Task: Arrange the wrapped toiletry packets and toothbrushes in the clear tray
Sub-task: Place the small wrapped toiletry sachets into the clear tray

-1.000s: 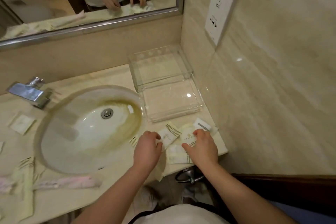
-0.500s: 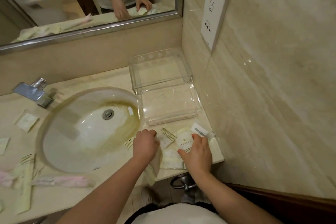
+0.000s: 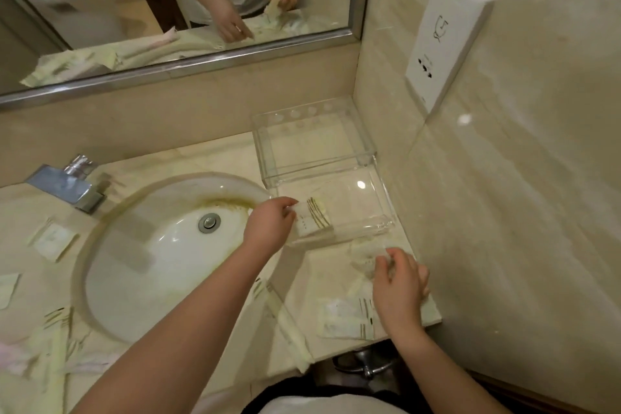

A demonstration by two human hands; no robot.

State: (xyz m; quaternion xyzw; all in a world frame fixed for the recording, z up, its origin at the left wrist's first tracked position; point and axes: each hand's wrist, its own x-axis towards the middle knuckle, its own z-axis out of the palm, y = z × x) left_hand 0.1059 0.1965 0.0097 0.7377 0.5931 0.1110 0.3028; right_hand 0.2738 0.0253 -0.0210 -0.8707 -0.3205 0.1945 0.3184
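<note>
Left hand (image 3: 268,228) has moved up from the bench pile and is now pinching a striped packet (image 3: 314,217), setting it into the clear tray (image 3: 373,158), front left section. First item going in. Right hand (image 3: 400,282) is staying on the remaining packets (image 3: 346,318) near the bench (image 3: 215,158) edge, fingers curled, grip unclear. Toothbrushes (image 3: 84,365) are lying far left.

White gold-striped packet (image 3: 314,217) lying in clear tray (image 3: 383,208) front section; more packets (image 3: 346,318) on counter before tray.
</note>
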